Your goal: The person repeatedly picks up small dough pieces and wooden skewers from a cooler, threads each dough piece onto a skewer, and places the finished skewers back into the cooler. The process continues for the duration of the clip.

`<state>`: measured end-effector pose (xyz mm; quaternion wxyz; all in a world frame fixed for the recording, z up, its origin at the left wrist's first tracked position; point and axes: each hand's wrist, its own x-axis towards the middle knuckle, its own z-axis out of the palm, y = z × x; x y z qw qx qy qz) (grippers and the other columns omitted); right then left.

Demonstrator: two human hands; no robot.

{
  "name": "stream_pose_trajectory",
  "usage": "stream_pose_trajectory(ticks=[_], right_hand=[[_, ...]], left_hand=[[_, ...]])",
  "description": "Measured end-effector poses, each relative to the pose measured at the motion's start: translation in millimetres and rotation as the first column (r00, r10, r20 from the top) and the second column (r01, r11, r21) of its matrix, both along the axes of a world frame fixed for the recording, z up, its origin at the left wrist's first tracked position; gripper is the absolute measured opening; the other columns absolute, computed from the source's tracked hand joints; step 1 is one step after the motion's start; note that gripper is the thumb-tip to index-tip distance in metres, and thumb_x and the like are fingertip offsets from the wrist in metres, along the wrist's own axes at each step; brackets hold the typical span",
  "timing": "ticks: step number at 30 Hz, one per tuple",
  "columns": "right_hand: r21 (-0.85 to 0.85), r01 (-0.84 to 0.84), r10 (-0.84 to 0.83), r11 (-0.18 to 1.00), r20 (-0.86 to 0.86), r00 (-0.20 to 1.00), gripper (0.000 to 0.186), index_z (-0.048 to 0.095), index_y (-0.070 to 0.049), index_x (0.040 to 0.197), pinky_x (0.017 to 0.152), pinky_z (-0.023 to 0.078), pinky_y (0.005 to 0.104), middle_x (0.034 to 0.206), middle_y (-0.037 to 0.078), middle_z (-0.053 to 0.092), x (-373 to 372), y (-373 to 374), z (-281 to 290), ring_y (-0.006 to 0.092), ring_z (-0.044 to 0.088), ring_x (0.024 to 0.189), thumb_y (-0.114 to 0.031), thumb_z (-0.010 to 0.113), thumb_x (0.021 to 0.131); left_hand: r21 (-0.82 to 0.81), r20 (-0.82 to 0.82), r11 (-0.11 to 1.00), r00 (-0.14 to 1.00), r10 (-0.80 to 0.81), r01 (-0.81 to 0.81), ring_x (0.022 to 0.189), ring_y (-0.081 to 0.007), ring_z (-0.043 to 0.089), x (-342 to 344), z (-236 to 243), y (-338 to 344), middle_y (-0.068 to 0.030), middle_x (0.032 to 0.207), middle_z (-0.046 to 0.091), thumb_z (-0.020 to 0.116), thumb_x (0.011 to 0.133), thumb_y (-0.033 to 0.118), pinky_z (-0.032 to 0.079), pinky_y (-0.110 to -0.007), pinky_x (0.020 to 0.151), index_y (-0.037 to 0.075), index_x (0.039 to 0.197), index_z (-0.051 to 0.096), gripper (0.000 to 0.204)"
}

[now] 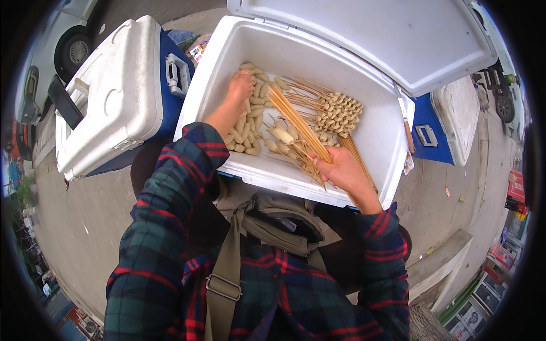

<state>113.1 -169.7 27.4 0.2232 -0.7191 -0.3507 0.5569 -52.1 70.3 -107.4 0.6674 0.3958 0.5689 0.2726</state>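
A white cooler box (196, 74) stands before me with its lid raised. Loose pale finger-shaped food pieces (250, 128) lie in its left part, and my left hand (240, 88) reaches down among them at the far left. Its fingers are curled in, and what they grip is hidden. My right hand (347, 170) is closed round the near end of a bundle of wooden skewers (298, 122), which slants up and left over the box. Skewered pale folded pieces (339, 113) are stacked at the right inside. Several skewered finger-shaped pieces (282, 135) lie under the bundle.
The lid (392, 34) leans open along the far right side. A wooden-handled tool (408, 135) rests against the right rim. Blue-and-white coolers stand at left (128, 85) and right (455, 119). An open grey-green shoulder bag (278, 224) sits at my lap, against the near side.
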Motion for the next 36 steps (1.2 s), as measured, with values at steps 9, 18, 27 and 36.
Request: stream_pose_trajectory(ticks=[9, 18, 27, 36], right_hand=[[-0.028, -0.119, 0.120, 0.993, 0.059, 0.991, 0.023, 0.065, -0.001, 0.096, 0.046, 0.037, 0.0265, 0.055, 0.000, 0.053, -9, -8, -14, 0.0080, 0.048, 0.048, -0.023, 0.061, 0.089], [0.081, 0.403, -0.404, 0.912, -0.005, 0.915, 0.028, 0.066, -0.003, 0.110, 0.040, 0.032, 0.0183, 0.054, -0.002, 0.047, 42, -5, 6, 0.0030, 0.041, 0.044, -0.025, 0.056, 0.097], [0.075, 0.420, -0.388, 0.904, -0.264, 0.883, 0.044, 0.044, -0.002, 0.137, 0.039, 0.038, 0.0197, 0.059, -0.001, 0.048, 28, 1, 15, 0.0057, 0.046, 0.045, -0.015, 0.051, 0.096], [0.200, 0.396, -0.307, 0.896, -0.365, 0.879, 0.035, 0.045, -0.001, 0.124, 0.036, 0.032, 0.0198, 0.058, 0.004, 0.053, -5, -7, 26, 0.0066, 0.041, 0.039, -0.008, 0.054, 0.092]], left_hand=[[0.248, -0.677, 0.692, 0.633, -0.377, 0.678, 0.090, -0.0312, 0.064, 7, -64, 29, -0.0141, 0.094, 0.066, 0.051, 0.090, 0.018, 0.050, -0.040, 0.076, 0.004, 0.103, 0.062, 0.022], [0.072, -0.984, -0.070, 0.059, -0.170, 0.995, 0.095, -0.0295, 0.062, 6, -118, 16, -0.0107, 0.097, 0.063, 0.060, 0.078, 0.011, 0.046, -0.044, 0.084, 0.006, 0.091, 0.066, 0.014], [0.370, -0.741, 0.396, 0.524, -0.419, 0.840, 0.088, -0.0254, 0.063, 18, -94, 22, -0.0098, 0.103, 0.061, 0.057, 0.088, 0.012, 0.048, -0.039, 0.076, 0.009, 0.104, 0.064, 0.018], [-0.023, 0.567, 0.954, 0.790, -0.232, 0.297, 0.101, -0.0206, 0.062, 23, 67, -14, -0.0106, 0.119, 0.059, 0.037, 0.103, 0.025, 0.051, -0.036, 0.089, 0.010, 0.131, 0.044, 0.032]])
